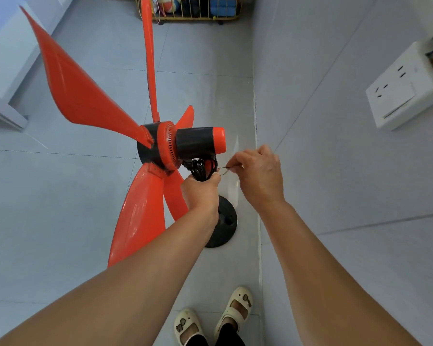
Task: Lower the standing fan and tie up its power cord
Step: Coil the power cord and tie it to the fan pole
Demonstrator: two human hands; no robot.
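The standing fan has long orange blades (85,96) and a black-and-orange motor housing (198,143), seen from above. Its round black base (225,223) rests on the floor beside the wall. Under the motor, a coiled bundle of black power cord (202,168) is gripped from below by my left hand (202,193). My right hand (260,176) is just right of the bundle and pinches a thin black wire tie (226,168) that runs toward the cord. The fan's pole is hidden behind my left hand and forearm.
A grey wall runs along the right with a white socket panel (400,88). A yellow wire basket (190,8) holding balls and other items stands at the far end of the tiled floor. My feet in cream sandals (213,318) stand near the bottom edge.
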